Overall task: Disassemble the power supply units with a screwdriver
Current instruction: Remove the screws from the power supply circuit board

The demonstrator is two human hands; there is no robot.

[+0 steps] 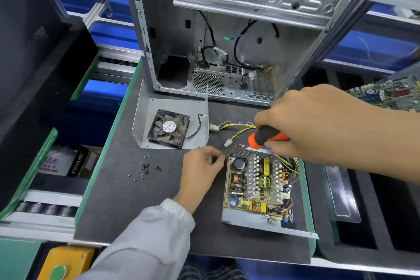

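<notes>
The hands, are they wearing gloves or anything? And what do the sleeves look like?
No gloves: both the left hand and the right hand are bare, with no rings or watch showing. The left arm wears a loose, pale grey-white sleeve with a gathered elastic cuff at the wrist. The right forearm is bare as far as the picture shows, with no sleeve in view.

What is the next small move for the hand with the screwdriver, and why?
Probably turn the screwdriver to loosen a screw at the far corner of the power supply unit. The right hand grips it with the tip at that corner, the left hand pinches the casing edge there, and the board still sits in its tray.
</notes>
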